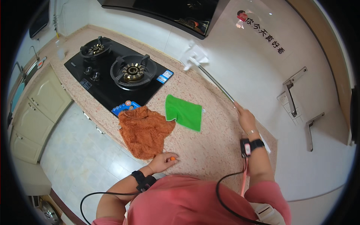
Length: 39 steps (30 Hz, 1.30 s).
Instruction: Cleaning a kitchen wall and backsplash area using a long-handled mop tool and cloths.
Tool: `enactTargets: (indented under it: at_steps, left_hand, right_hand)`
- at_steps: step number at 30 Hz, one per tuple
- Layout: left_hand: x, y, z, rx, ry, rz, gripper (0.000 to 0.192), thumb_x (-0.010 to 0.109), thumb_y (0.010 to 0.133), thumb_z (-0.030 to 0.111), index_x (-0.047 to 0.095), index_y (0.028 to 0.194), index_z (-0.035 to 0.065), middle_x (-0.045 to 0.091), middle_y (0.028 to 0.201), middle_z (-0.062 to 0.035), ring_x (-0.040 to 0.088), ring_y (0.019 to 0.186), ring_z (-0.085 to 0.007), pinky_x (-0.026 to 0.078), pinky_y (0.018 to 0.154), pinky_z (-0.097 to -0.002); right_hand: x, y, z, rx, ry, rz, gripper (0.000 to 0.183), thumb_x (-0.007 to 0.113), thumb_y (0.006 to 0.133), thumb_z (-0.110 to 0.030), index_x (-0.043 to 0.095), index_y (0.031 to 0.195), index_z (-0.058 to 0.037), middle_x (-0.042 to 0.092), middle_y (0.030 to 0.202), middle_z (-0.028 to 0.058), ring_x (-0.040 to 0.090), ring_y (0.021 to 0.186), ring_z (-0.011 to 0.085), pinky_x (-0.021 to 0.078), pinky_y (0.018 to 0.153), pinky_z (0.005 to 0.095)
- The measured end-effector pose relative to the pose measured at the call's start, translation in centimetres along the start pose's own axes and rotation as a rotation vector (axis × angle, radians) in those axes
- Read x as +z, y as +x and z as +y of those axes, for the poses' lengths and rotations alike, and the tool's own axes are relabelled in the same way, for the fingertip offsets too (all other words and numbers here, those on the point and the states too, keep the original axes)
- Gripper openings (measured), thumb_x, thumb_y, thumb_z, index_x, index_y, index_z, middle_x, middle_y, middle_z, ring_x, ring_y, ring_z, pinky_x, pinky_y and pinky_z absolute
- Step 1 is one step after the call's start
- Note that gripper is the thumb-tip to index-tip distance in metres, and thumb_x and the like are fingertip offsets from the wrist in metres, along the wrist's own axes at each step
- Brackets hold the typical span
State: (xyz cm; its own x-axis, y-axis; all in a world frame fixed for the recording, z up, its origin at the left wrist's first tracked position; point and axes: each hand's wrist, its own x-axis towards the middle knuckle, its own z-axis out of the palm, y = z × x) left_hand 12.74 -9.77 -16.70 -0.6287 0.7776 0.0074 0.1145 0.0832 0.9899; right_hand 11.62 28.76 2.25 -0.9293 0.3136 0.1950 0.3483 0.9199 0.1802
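My right hand (pixel 246 121) is closed around the lower end of a metal pole (pixel 216 81). At the pole's other end, a white flat mop head (pixel 194 53) rests against the wall behind the counter. My left hand (pixel 163 162) lies on the counter's near edge with its fingers curled around a small orange object (pixel 173 159), mostly hidden. Just beyond that hand, a crumpled brown-orange plush cloth (pixel 146 135) overlaps the corner of the stove. A green microfibre cloth (pixel 185 112) is spread on the speckled stone countertop (pixel 213 140) between my hands.
A black glass gas hob (pixel 104 84) with two burners is set in the counter at left. Above hangs a dark range hood (pixel 168 11). Metal brackets (pixel 292 98) stick out from the right wall near the sockets (pixel 285 98). Cables run from both my wrists.
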Motion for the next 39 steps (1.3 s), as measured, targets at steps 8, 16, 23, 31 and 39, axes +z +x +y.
enactTargets:
  at_steps: [8,16,23,31,39]
  left_hand:
    - [0.0,-0.1,0.3,0.015,-0.005,-0.041,0.022,0.062,0.086,0.018,0.062,0.105,0.0075,0.058,0.082,-0.0008,0.049,0.063,-0.0060,0.043,0.058,-0.0217]
    - [-0.3,-0.2,0.6,0.010,-0.052,-0.076,0.024,0.062,0.087,0.022,0.062,0.108,0.0099,0.056,0.070,0.0017,0.048,0.060,-0.0052,0.042,0.056,-0.0220]
    - [-0.6,0.2,0.2,-0.036,-0.176,-0.105,0.024,0.062,0.087,0.021,0.061,0.109,0.0109,0.053,0.066,0.0045,0.045,0.059,-0.0034,0.040,0.054,-0.0206]
    - [-0.5,0.1,0.6,-0.012,-0.174,-0.063,0.028,0.062,0.087,0.020,0.059,0.113,0.0096,0.053,0.065,0.0052,0.044,0.057,-0.0029,0.039,0.052,-0.0198]
    - [-0.5,-0.1,0.3,-0.144,-0.228,-0.082,0.023,0.061,0.086,0.020,0.061,0.106,0.0080,0.054,0.068,0.0037,0.046,0.059,-0.0039,0.040,0.055,-0.0195]
  right_hand:
    - [-1.5,-10.7,8.4,0.188,-0.098,-0.033,0.039,0.049,0.090,-0.020,0.049,0.126,-0.0349,0.055,0.074,0.0157,0.059,0.067,0.0329,0.0471,0.061,0.0426]
    - [0.3,-5.5,4.8,0.113,-0.123,-0.054,0.042,0.048,0.090,-0.020,0.046,0.128,-0.0371,0.056,0.074,0.0148,0.059,0.063,0.0316,0.0478,0.058,0.0424]
    - [1.1,5.2,-5.2,-0.049,-0.046,0.011,0.049,0.043,0.088,-0.010,0.044,0.130,-0.0350,0.057,0.077,0.0175,0.061,0.070,0.0329,0.0487,0.062,0.0427]
    - [0.0,14.7,-15.6,-0.178,0.089,-0.004,0.053,0.041,0.084,-0.007,0.044,0.131,-0.0327,0.061,0.082,0.0197,0.062,0.076,0.0331,0.0505,0.068,0.0423]
    - [-1.0,10.0,-8.4,-0.149,0.055,0.067,0.046,0.043,0.088,-0.015,0.045,0.130,-0.0348,0.060,0.078,0.0176,0.062,0.072,0.0322,0.0500,0.065,0.0412]
